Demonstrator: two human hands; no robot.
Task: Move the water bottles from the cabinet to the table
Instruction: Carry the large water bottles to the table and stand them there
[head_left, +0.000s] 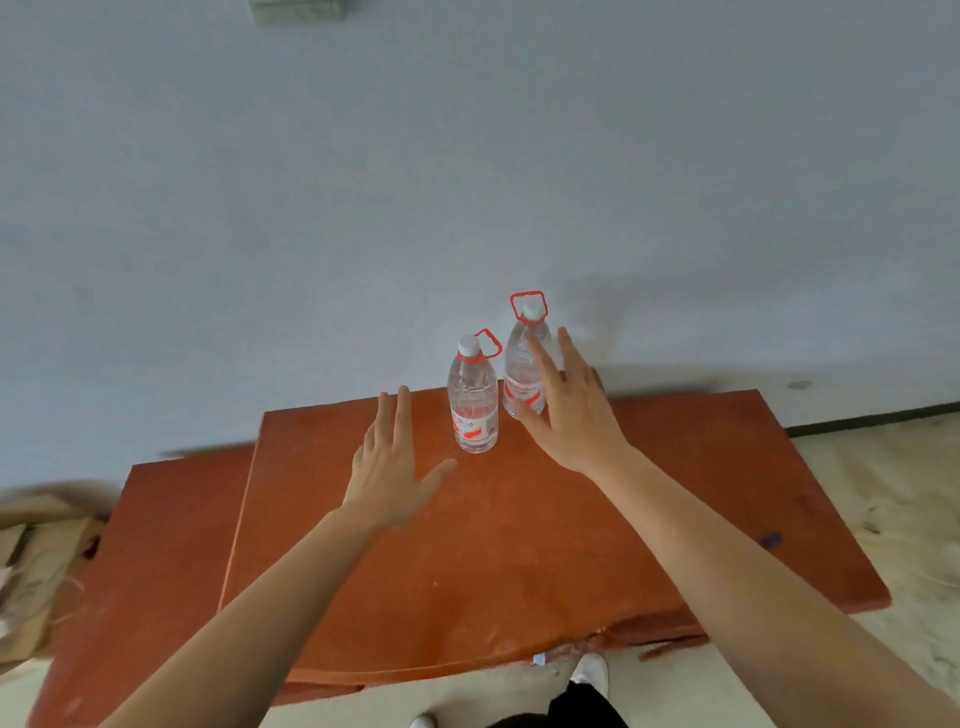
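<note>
Two clear water bottles with white caps and red carry handles stand upright on a reddish-brown wooden top (519, 519), close to the white wall. The nearer bottle (472, 400) is on the left; the farther bottle (519, 374) is just to its right. My left hand (389, 467) hovers with straight, spread fingers left of the nearer bottle, apart from it. My right hand (566, 410) is spread in front of the farther bottle and hides part of it; whether it touches the bottle I cannot tell.
A lower reddish-brown slab (171, 545) adjoins on the left. Cardboard and paper (31, 561) lie on the floor at far left. Pale floor (893, 493) shows on the right. My white shoe (589, 673) stands by the front edge.
</note>
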